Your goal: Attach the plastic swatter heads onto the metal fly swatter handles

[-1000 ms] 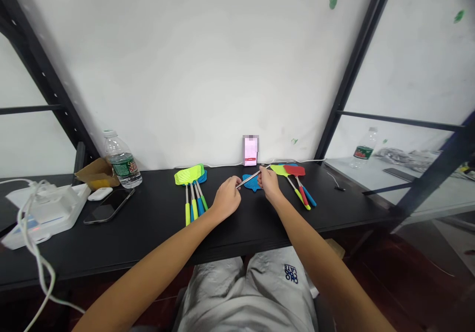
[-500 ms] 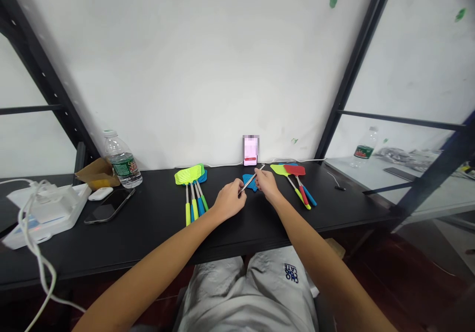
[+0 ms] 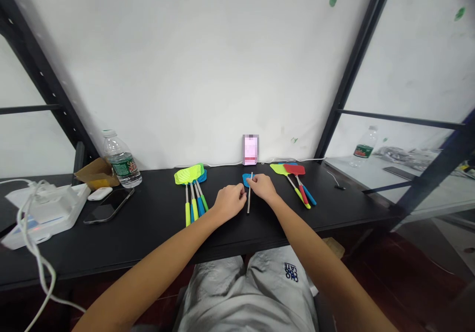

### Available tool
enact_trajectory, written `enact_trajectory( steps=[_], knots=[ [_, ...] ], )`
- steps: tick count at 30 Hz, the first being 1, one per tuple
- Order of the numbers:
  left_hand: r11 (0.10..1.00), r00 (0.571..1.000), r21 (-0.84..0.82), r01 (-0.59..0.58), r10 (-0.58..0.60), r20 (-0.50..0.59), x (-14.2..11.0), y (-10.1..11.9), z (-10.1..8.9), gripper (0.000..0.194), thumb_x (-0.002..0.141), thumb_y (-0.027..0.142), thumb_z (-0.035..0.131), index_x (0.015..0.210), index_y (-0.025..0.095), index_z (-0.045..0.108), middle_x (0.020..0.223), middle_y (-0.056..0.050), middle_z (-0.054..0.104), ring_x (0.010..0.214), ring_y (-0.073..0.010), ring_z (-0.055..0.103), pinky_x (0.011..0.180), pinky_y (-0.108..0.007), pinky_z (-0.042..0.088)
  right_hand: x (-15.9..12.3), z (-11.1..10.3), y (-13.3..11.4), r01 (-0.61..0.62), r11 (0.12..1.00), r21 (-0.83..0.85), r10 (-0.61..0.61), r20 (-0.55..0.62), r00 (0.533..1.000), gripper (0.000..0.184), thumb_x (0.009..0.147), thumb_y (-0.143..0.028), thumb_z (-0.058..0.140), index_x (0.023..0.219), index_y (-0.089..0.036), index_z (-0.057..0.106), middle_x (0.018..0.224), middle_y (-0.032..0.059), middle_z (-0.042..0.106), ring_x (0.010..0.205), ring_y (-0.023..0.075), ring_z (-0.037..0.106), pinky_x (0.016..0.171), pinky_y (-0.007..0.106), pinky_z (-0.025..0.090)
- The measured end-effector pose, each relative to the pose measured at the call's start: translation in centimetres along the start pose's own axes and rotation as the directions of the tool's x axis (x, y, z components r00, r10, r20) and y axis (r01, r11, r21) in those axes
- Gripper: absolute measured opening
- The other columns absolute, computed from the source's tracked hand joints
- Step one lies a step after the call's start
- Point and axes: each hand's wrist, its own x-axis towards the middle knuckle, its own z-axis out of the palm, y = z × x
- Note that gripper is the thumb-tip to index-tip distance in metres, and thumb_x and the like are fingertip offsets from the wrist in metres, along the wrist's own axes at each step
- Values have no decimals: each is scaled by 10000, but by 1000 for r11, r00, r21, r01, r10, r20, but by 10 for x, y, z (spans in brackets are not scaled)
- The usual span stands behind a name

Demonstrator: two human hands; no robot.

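Note:
My right hand is closed on a thin metal rod, pinching it near its upper end. The rod's lower end points toward me over the black table. Just left of it, my left hand is closed with curled fingers; what they hold, if anything, is hidden. Between and behind the hands lies a blue fly swatter head, partly covered by the rod and fingers. Left of my left hand lie several fly swatters with a yellow-green head on top. On the right, a red fly swatter overlaps yellow-green and blue ones.
A phone with a lit screen leans on the wall. At the left are a water bottle, a cardboard box, a dark phone, a white case and a power strip with cables. A short cable lies at the right.
The rod has swung from slanting across both hands to pointing toward me, held by my right hand only. My right hand has lowered slightly and shifted left; my left hand has come off the rod.

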Motion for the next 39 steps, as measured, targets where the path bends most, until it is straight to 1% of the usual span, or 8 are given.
enact_trajectory(
  steps=[3,5,11,20,24,29,33,39],
  knots=[
    [990,994,102,93,-86,-73,0,-2,-3,127,868,259,505,957,203,575,949,-83,655,909,-226,607,741,-299,426,-3,0,-2,-8,993,-114,11,29,1000,350,788,-383,618,510,-207,497,561,48,548,605,174,541,547,257,308],
    [975,988,167,144,-132,-80,0,-4,-4,228,841,290,551,1039,178,553,1049,-126,629,991,-261,583,787,-330,436,-4,1,-2,-9,985,-173,19,57,998,337,772,-372,644,513,-206,508,590,64,564,635,189,559,557,260,321],
    [955,977,246,166,-193,93,-1,-8,-3,283,863,370,517,1028,147,575,1082,-181,598,1035,-326,574,800,-392,460,-3,3,0,4,970,-243,26,123,992,287,763,-379,658,570,-198,547,706,92,615,705,220,596,599,282,368],
    [956,970,254,146,-188,150,0,-9,-3,248,872,346,469,1019,172,565,1059,-138,614,997,-290,609,768,-364,479,-5,3,-3,0,951,-309,45,139,989,251,806,-355,588,619,-188,583,717,77,628,694,195,602,601,258,381],
    [965,972,237,115,-159,176,0,-8,-4,207,875,284,440,1000,175,564,1078,-134,611,1001,-276,607,771,-361,478,-3,3,-2,-7,981,-195,25,91,996,321,835,-357,529,559,-194,536,610,47,579,620,171,559,563,252,337],
    [975,980,193,106,-135,144,1,-7,-3,183,897,258,410,991,175,544,1083,-128,612,997,-270,604,773,-361,469,7,1,4,-64,995,75,71,-90,993,309,858,-338,439,597,-200,530,613,32,583,619,165,535,577,252,335],
    [979,981,157,131,-151,119,2,-5,-5,179,926,238,379,1020,166,514,1045,-132,634,973,-260,615,773,-351,453,14,-1,11,-121,943,311,194,-217,957,297,875,-343,378,659,-210,533,640,46,608,661,194,561,604,263,373],
    [973,974,152,171,-190,120,3,-5,-7,160,939,227,380,1035,165,492,1003,-133,656,955,-262,632,747,-338,438,16,-6,14,-114,891,440,276,-326,904,300,901,-372,371,681,-231,518,611,64,595,692,240,577,642,309,408]
  ],
)
